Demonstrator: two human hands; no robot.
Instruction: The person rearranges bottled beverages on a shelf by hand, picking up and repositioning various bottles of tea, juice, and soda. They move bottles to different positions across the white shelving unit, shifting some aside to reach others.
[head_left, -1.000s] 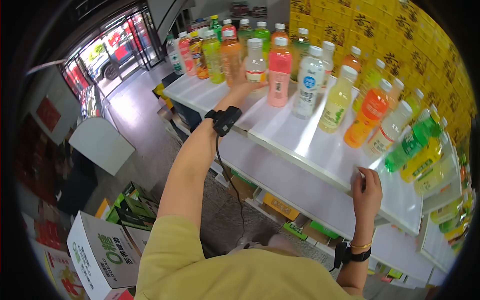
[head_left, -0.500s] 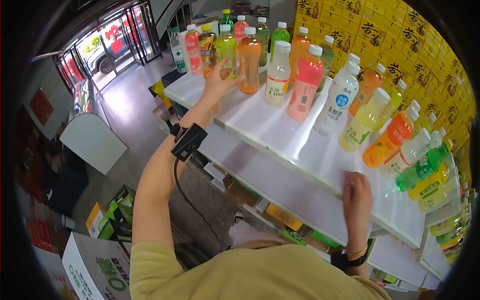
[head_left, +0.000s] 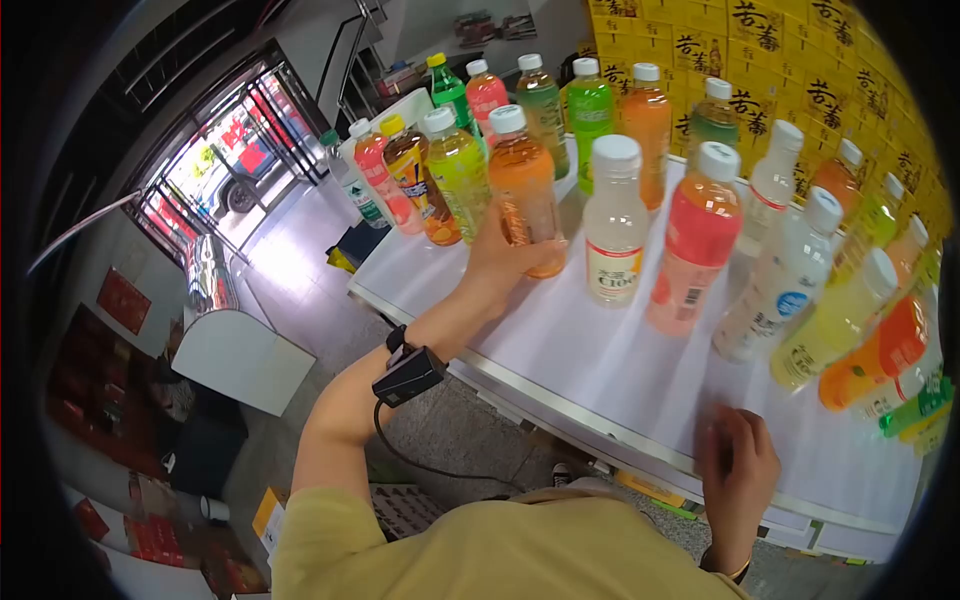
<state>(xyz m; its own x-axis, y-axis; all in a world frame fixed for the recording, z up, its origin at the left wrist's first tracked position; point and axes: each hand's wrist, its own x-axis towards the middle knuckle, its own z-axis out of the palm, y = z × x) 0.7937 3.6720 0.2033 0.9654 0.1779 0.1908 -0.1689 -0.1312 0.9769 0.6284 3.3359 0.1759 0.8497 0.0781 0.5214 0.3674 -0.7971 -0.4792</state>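
My left hand (head_left: 498,262) is wrapped round the lower part of an orange bottle (head_left: 522,165), which stands on the white shelf top (head_left: 570,350). Just left of it is a yellow-green bottle (head_left: 458,180); to its right stands a clear bottle with a white cap (head_left: 613,225). A pink bottle (head_left: 695,245) is further right. Near the front edge of the shelf, my right hand (head_left: 742,465) hangs with its fingers curled and slightly blurred; whether anything is inside them cannot be made out.
More bottles stand in rows to the right, including a white one (head_left: 780,280) and an orange one (head_left: 875,350). Yellow cartons (head_left: 770,45) are stacked behind. A white counter (head_left: 240,355) stands at the left, near the bright doorway (head_left: 225,165).
My left hand has moved onto the orange bottle and closed round it. The view has shifted, so the bottles appear larger and nearer. My right hand remains near the shelf's front edge.
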